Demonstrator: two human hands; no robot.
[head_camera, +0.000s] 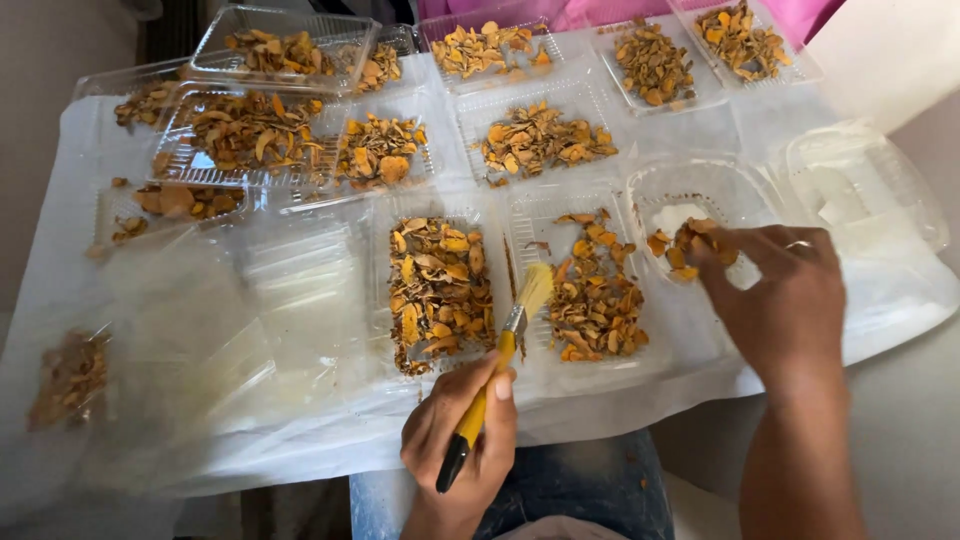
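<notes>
My left hand (462, 432) grips a yellow-handled paintbrush (500, 350), its pale bristles pointing up between two clear plastic trays of dried orange-brown slices. One tray (437, 285) lies left of the bristles, the other (592, 290) right of them. My right hand (785, 290), a ring on one finger, pinches a small clump of dried slices (682, 245) over a rounded clear container (700, 190) that is mostly bare inside.
Several more clear trays of dried slices (540, 140) cover the white sheet (330, 430) on the table, some stacked at the back left (270, 55). An empty clear lidded container (865, 185) sits far right. A small bag of slices (68, 378) lies at the left edge.
</notes>
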